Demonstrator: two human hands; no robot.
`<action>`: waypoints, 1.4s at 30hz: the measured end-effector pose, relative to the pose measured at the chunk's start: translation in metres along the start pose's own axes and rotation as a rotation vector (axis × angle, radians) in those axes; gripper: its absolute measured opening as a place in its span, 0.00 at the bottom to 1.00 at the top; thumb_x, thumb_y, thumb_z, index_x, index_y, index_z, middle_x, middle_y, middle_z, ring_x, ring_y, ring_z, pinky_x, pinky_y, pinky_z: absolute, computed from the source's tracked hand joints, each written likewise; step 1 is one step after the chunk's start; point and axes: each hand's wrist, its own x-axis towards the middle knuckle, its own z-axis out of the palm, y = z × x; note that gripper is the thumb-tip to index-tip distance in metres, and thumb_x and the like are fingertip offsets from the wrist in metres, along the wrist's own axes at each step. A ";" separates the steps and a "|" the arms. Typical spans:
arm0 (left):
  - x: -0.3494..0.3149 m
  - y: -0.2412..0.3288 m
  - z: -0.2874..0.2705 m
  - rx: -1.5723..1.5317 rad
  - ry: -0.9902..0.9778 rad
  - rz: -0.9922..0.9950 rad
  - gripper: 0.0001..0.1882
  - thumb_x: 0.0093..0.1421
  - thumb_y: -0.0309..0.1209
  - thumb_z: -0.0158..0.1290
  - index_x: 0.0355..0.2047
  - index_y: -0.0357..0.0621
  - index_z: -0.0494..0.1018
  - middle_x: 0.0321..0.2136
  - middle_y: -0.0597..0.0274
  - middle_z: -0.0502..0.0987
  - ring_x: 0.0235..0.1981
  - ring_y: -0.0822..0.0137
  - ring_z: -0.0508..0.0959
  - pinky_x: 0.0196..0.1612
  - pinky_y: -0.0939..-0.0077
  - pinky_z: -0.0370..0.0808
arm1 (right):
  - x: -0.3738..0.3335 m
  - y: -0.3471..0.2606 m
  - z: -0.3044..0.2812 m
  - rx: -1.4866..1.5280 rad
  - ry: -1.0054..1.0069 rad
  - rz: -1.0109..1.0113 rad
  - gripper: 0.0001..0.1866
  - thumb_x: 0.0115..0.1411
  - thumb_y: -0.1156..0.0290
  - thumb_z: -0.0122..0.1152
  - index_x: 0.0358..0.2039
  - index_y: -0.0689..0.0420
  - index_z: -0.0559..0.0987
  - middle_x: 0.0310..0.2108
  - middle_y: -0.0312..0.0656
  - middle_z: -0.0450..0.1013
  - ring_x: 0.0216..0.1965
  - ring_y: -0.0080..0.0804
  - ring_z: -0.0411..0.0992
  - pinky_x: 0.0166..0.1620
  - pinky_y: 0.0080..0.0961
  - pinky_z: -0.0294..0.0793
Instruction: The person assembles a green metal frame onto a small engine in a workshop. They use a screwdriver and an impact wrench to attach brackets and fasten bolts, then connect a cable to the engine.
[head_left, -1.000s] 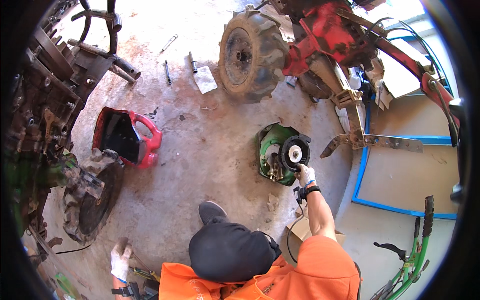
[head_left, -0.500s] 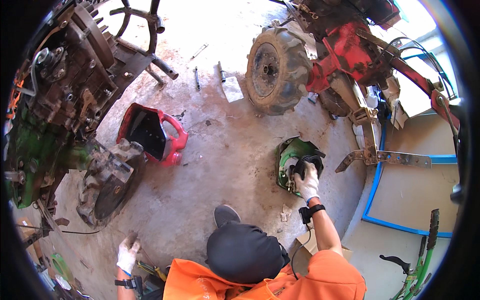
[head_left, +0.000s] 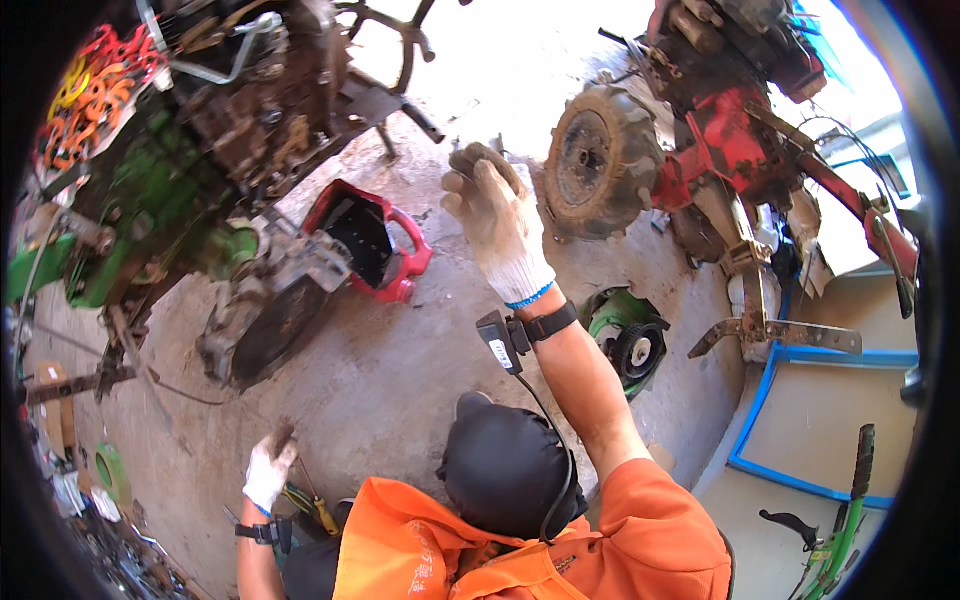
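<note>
My right hand point(head_left: 497, 225), in a white knit glove with dirty fingertips, stretches out over the middle of the floor, short of the tractor wheel. Its fingers are apart and slightly bent, and I see nothing in them. Right of that forearm lies a green metal housing point(head_left: 608, 309) with a black ring-shaped part point(head_left: 638, 352) in it. My left hand point(head_left: 268, 472), also gloved, hangs low at the left with fingers loosely apart. Beside it is a screwdriver point(head_left: 325, 517) with a yellow handle. A red, cut-open plastic jug point(head_left: 408, 262) lies left of my right hand.
A greasy engine and green gearbox point(head_left: 150, 195) stand at the left. The tractor wheel point(head_left: 600, 160) and red machine frame point(head_left: 725, 140) are at the right, with a flat metal bar point(head_left: 815, 336) sticking out. Blue-edged panels point(head_left: 830, 410) and a green handlebar point(head_left: 850, 520) stand nearer.
My right hand has let go of the black ring-shaped part and swung up and left. The part stays in the green housing. The whole view has shifted; the left hand stays low.
</note>
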 end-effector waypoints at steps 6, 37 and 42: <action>0.005 0.087 0.019 0.073 -0.130 0.204 0.26 0.70 0.37 0.58 0.62 0.31 0.77 0.46 0.50 0.86 0.49 0.59 0.86 0.55 0.65 0.82 | 0.004 0.003 0.100 -0.608 -0.029 -0.321 0.18 0.76 0.74 0.62 0.62 0.65 0.78 0.54 0.48 0.82 0.47 0.32 0.82 0.50 0.29 0.84; -0.002 0.312 0.122 -0.949 -0.282 0.486 0.17 0.69 0.33 0.68 0.52 0.38 0.78 0.39 0.65 0.84 0.40 0.74 0.81 0.46 0.72 0.80 | 0.040 0.014 0.172 -1.212 -0.080 -1.007 0.17 0.69 0.77 0.68 0.57 0.54 0.84 0.48 0.42 0.84 0.46 0.31 0.83 0.51 0.32 0.85; 0.004 0.299 0.110 -1.070 -0.263 0.435 0.17 0.74 0.36 0.63 0.56 0.39 0.78 0.44 0.63 0.83 0.42 0.70 0.83 0.50 0.69 0.81 | 0.032 0.026 0.191 -1.422 -0.643 -1.203 0.10 0.65 0.73 0.73 0.47 0.54 0.87 0.48 0.41 0.83 0.47 0.36 0.83 0.54 0.36 0.83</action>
